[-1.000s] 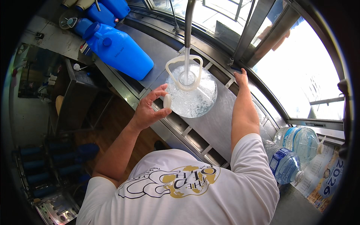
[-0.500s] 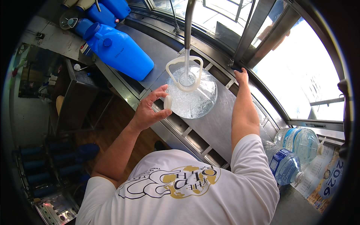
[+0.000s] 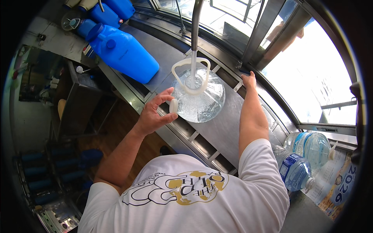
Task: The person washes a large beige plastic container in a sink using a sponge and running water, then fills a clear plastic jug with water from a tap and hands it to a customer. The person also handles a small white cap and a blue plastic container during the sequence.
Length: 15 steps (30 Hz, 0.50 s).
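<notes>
A clear round water jug (image 3: 210,103) with a cream ring handle (image 3: 175,72) stands on the metal counter. Water runs from a spout pipe (image 3: 194,40) down into its mouth, and bubbles churn inside. Beside the jug's left side my left hand (image 3: 153,112) pinches a white cap (image 3: 174,106) between thumb and fingers. My right arm stretches out to the window ledge. There my right hand (image 3: 250,80) has its fingers at a small dark blue valve handle (image 3: 244,72), which they partly hide.
A big blue jerrycan (image 3: 128,58) lies on the counter to the left, with more blue containers (image 3: 107,13) behind it. Two clear water bottles (image 3: 297,171) lie at the right by a printed calendar (image 3: 330,186). Slots (image 3: 202,143) run along the counter's near edge.
The bubbles in the jug have shifted and look somewhat thinner. Both my hands stay almost where they were, and the water keeps running.
</notes>
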Each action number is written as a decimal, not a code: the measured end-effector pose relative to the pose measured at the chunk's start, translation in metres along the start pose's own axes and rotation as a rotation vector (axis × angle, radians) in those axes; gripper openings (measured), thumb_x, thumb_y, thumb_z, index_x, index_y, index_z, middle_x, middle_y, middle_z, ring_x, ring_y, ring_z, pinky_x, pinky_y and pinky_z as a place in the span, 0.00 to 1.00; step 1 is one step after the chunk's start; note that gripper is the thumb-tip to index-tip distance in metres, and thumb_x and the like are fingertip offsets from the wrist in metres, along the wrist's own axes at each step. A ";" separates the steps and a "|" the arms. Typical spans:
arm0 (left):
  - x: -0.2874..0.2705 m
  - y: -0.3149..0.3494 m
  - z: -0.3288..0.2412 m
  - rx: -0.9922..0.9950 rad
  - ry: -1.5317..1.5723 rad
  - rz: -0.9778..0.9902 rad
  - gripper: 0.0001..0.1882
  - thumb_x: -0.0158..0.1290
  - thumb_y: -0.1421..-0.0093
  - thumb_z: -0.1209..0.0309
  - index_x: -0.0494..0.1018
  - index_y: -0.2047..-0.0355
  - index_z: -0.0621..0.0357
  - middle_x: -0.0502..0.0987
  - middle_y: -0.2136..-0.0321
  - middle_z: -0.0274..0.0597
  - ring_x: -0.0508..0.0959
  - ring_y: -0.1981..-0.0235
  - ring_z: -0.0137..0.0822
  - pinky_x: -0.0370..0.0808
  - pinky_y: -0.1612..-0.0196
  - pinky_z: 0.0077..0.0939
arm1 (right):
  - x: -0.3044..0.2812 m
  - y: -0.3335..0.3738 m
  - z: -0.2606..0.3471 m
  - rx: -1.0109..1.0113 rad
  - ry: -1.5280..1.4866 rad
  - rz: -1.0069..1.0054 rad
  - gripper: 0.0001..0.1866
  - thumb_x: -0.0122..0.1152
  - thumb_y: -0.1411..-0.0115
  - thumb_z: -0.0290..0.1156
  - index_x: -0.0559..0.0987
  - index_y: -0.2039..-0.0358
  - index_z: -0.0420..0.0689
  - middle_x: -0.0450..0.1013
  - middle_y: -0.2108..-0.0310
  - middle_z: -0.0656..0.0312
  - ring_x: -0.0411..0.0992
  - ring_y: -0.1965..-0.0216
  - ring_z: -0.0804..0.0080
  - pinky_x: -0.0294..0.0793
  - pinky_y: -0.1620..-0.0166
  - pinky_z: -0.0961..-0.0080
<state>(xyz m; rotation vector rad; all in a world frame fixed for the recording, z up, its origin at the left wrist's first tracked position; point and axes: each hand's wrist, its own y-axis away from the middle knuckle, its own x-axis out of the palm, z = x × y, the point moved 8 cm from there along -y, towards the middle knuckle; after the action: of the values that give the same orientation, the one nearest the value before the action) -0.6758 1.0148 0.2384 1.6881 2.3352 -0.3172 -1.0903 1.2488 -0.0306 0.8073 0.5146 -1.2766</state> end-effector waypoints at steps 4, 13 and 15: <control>0.000 0.002 -0.001 -0.002 0.000 -0.005 0.25 0.70 0.49 0.64 0.75 0.52 0.53 0.67 0.35 0.58 0.65 0.32 0.47 0.59 0.31 0.40 | 0.003 0.000 0.000 0.013 -0.009 0.025 0.45 0.69 0.47 0.45 0.64 0.32 0.43 0.67 0.37 0.44 0.66 0.35 0.52 0.65 0.34 0.63; 0.000 0.002 0.000 0.004 -0.001 -0.015 0.25 0.70 0.49 0.65 0.75 0.52 0.53 0.67 0.35 0.58 0.65 0.32 0.46 0.60 0.31 0.39 | 0.005 -0.001 -0.007 -0.012 -0.091 0.015 0.44 0.69 0.48 0.45 0.65 0.32 0.42 0.66 0.36 0.43 0.64 0.34 0.52 0.63 0.33 0.63; 0.001 0.000 0.000 0.010 0.016 -0.005 0.25 0.70 0.49 0.65 0.75 0.52 0.53 0.67 0.35 0.58 0.65 0.32 0.46 0.60 0.31 0.39 | 0.004 -0.005 -0.011 -0.016 -0.106 -0.006 0.44 0.69 0.48 0.45 0.65 0.32 0.43 0.67 0.37 0.43 0.65 0.34 0.52 0.64 0.33 0.63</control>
<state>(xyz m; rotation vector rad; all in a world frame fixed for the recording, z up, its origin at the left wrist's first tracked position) -0.6757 1.0159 0.2379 1.6955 2.3534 -0.3174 -1.0936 1.2545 -0.0414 0.7217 0.4419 -1.3114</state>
